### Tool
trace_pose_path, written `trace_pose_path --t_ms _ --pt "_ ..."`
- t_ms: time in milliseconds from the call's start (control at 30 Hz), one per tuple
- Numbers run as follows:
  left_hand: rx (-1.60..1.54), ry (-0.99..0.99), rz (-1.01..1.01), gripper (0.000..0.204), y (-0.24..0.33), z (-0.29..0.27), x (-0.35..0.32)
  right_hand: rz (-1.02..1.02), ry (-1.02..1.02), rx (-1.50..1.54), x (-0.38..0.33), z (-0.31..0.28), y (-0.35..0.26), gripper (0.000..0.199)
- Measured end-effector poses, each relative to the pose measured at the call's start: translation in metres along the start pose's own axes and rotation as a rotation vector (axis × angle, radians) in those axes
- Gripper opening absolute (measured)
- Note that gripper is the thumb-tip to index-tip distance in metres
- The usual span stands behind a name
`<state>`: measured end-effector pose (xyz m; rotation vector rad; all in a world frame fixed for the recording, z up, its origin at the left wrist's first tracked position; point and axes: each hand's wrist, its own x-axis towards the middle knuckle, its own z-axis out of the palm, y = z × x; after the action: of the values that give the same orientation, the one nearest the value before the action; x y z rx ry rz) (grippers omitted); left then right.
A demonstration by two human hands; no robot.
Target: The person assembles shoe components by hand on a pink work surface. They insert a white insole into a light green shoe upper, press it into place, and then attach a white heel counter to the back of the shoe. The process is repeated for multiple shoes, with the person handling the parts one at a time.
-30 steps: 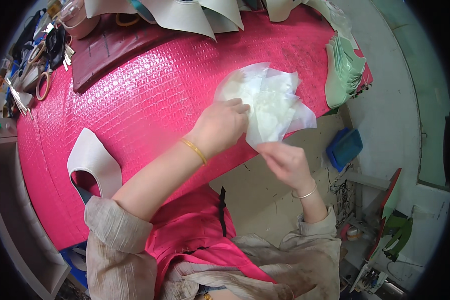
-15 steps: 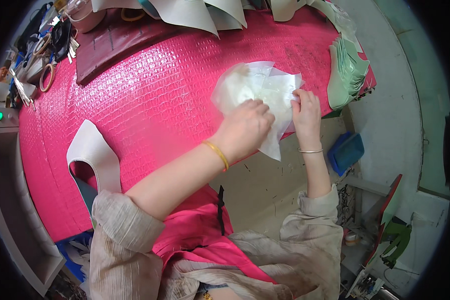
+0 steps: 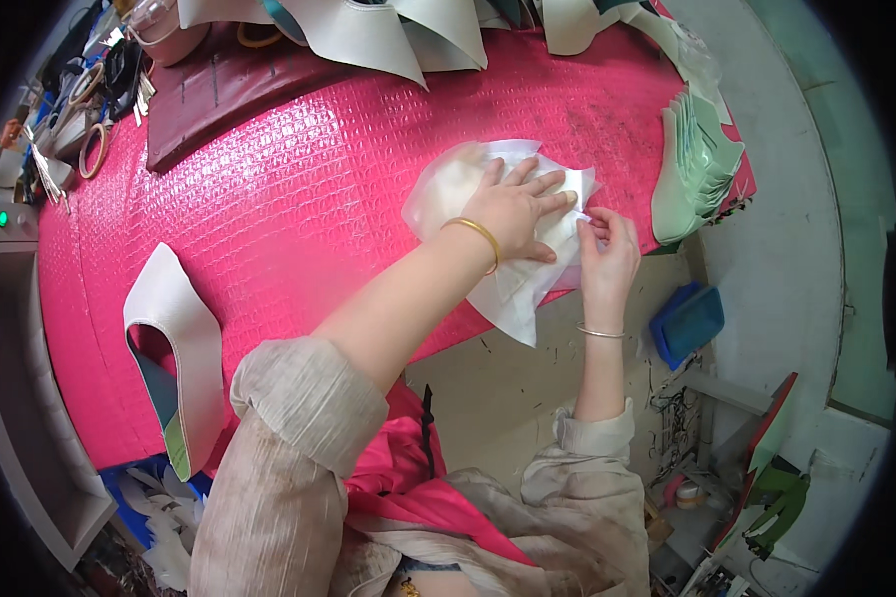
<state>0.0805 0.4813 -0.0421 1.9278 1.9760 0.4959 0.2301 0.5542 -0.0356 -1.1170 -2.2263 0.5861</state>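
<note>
Now the white sheets lie at the near edge of the pink table, their lower corner hanging past it. The left hand presses flat on top of them, fingers spread wide and pointing right, a gold bangle on the wrist. The right hand sits just beside it at the sheets' right edge, fingertips pinched narrowly on that edge.

Half a second ago the left hand was more of a loose fist on the sheets; it has since flattened and splayed. The right hand has stayed at the right edge, shifting only slightly, and the sheets sit more smoothed out than a second ago, when they were lifted and crumpled between both hands.

Farther out, a stack of pale green pieces stands on the table's right end. A white shoe piece lies at the near left edge. Cream pieces line the far side, and a blue tray sits below the table to the right.
</note>
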Motion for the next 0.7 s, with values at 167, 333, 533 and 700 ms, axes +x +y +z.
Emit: trace_pose_path --t_ms 167,333,533,700 --pt "-0.055 -0.013 -0.033 0.076 0.003 -0.003 0.001 -0.197 0.113 -0.166 -0.006 0.006 -0.002 0.008" --pt "-0.055 0.011 -0.065 0.076 0.005 0.0 0.002 -0.481 0.17 -0.243 -0.015 0.005 0.001 0.006" --pt "-0.087 0.067 -0.049 0.075 0.004 0.002 0.001 -0.506 0.086 -0.028 -0.038 -0.002 -0.007 0.009" --pt "-0.608 0.21 0.045 0.069 -0.022 -0.014 -0.012 -0.203 -0.017 0.324 -0.023 0.01 -0.015 0.018"
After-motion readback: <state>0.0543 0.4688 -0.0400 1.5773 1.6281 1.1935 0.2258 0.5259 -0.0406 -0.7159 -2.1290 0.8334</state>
